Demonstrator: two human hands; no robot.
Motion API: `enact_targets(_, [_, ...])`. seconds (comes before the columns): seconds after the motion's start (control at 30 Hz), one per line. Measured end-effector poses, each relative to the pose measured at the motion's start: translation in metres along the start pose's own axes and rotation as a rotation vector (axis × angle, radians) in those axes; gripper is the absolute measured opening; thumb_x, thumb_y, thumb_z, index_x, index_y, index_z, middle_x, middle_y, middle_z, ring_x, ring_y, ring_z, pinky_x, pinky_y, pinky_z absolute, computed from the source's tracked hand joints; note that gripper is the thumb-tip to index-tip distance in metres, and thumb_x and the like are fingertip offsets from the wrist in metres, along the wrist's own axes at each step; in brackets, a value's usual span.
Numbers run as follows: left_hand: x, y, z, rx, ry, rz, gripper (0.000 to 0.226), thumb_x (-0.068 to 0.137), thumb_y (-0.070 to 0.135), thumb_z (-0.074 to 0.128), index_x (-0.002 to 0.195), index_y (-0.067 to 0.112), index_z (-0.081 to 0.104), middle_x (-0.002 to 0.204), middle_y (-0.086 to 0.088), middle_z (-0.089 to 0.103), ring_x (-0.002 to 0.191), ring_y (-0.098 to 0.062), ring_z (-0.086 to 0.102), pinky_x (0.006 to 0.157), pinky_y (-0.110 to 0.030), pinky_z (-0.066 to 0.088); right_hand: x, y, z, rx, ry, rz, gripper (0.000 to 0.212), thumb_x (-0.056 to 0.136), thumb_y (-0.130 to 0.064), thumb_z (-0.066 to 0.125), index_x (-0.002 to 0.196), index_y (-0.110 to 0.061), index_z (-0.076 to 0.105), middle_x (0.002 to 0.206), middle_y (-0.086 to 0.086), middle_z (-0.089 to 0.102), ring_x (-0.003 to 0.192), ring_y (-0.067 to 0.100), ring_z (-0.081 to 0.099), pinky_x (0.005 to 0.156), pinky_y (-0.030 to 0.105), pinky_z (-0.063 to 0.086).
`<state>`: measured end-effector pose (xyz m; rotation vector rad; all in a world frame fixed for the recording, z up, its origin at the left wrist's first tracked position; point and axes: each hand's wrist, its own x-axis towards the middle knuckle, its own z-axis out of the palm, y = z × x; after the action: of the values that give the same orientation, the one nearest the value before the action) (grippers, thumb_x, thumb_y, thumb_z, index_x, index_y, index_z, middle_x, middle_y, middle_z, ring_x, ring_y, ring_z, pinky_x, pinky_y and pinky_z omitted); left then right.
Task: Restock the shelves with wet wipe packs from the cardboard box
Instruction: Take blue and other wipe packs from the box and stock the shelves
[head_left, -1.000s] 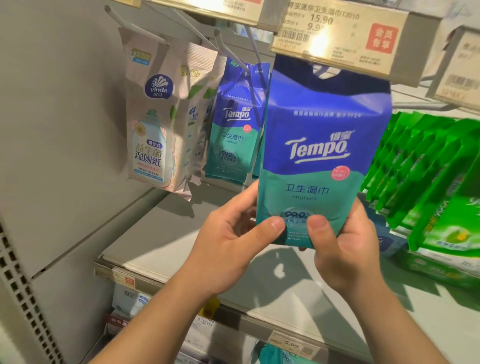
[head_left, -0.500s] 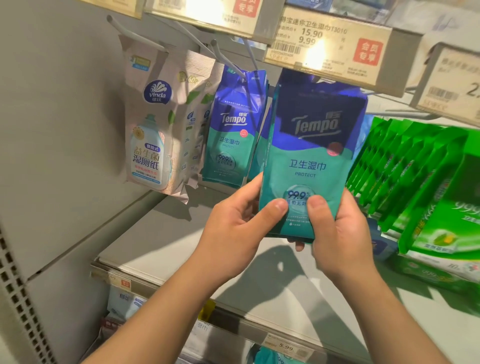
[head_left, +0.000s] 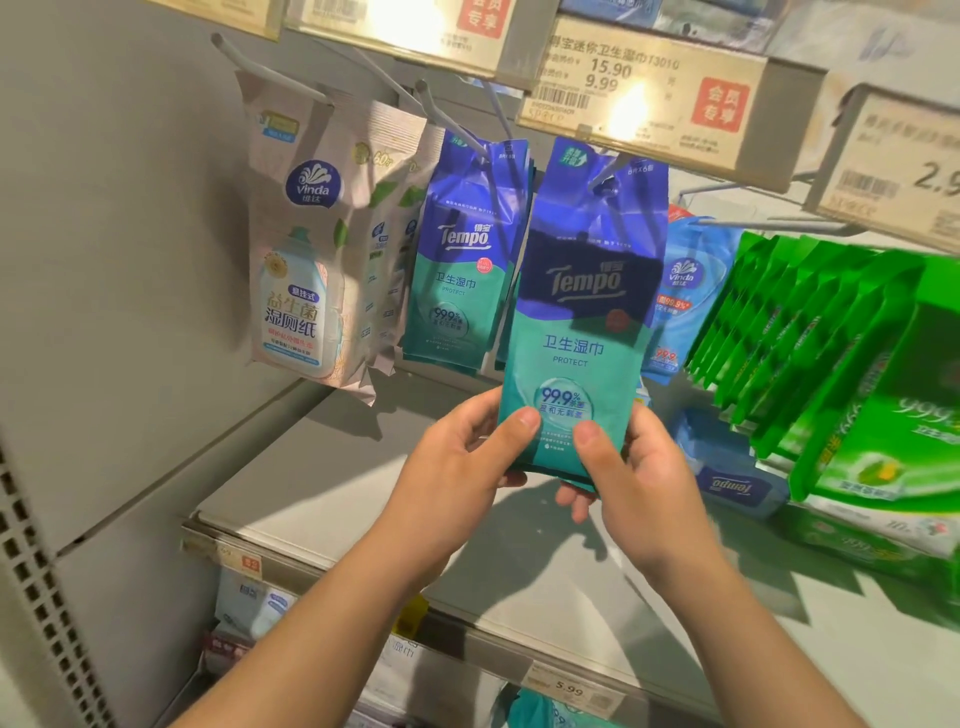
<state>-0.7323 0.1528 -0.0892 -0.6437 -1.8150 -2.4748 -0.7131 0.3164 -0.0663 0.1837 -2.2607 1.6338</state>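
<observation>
A blue and teal Tempo wet wipe pack (head_left: 582, 312) stands upright in front of the shelf. Its top hole sits at a metal display hook (head_left: 605, 174) under the price rail. My left hand (head_left: 462, 467) pinches the pack's lower left corner, thumb on its front. My right hand (head_left: 628, 467) pinches the lower right corner the same way. More Tempo packs (head_left: 460, 270) hang on the hook just to the left. The cardboard box is not in view.
Pale Vinda packs (head_left: 306, 249) hang at far left, a light blue Vinda pack (head_left: 685, 291) and several green packs (head_left: 810, 338) to the right. Price tags (head_left: 639, 88) line the rail above. A grey shelf (head_left: 332, 478) lies below, with a flat Tempo pack (head_left: 737, 483) on it.
The pack has moved away from me and slightly down, toward the shelf. Its top, earlier in front of the price tag, now sits below the rail at the hook. Both hands kept their grip.
</observation>
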Motion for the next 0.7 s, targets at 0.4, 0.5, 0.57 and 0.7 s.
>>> enact_targets(0.4, [0.038, 0.008, -0.001, 0.016, 0.088, -0.074, 0.026, 0.103, 0.031, 0.058, 0.112, 0.014, 0.076, 0.099, 0.001, 0.080, 0.086, -0.009, 0.071, 0.070, -0.021, 0.053, 0.025, 0.009, 0.015, -0.129, 0.041, 0.028, 0.060, 0.084, -0.074, 0.041, 0.104, -0.020, 0.058, 0.069, 0.010, 0.071, 0.056, 0.037, 0.066, 0.059, 0.052, 0.055])
enact_targets(0.5, [0.054, 0.006, -0.002, 0.050, 0.109, -0.136, 0.031, 0.100, 0.039, 0.062, 0.105, 0.012, 0.077, 0.101, -0.006, 0.079, 0.103, -0.024, 0.073, 0.079, -0.032, 0.056, 0.037, 0.010, 0.016, -0.166, 0.050, 0.048, 0.056, 0.097, -0.065, 0.041, 0.104, -0.015, 0.064, 0.062, 0.011, 0.070, 0.052, 0.033, 0.066, 0.058, 0.043, 0.055])
enact_targets(0.57, [0.063, 0.006, -0.004, 0.073, 0.120, -0.168, 0.034, 0.097, 0.043, 0.064, 0.101, 0.012, 0.077, 0.101, -0.008, 0.079, 0.105, -0.025, 0.072, 0.077, -0.031, 0.054, 0.045, 0.012, 0.017, -0.190, 0.067, 0.085, 0.052, 0.105, -0.055, 0.040, 0.104, -0.008, 0.064, 0.059, 0.012, 0.069, 0.048, 0.026, 0.063, 0.057, 0.036, 0.052])
enact_targets(0.7, [0.072, 0.003, -0.008, 0.148, 0.071, -0.219, 0.032, 0.100, 0.046, 0.058, 0.106, 0.020, 0.077, 0.102, -0.001, 0.079, 0.095, -0.014, 0.071, 0.077, -0.030, 0.054, 0.052, 0.019, 0.022, -0.187, 0.100, 0.099, 0.037, 0.101, -0.055, 0.045, 0.104, -0.019, 0.054, 0.067, 0.010, 0.072, 0.054, 0.033, 0.068, 0.062, 0.051, 0.059])
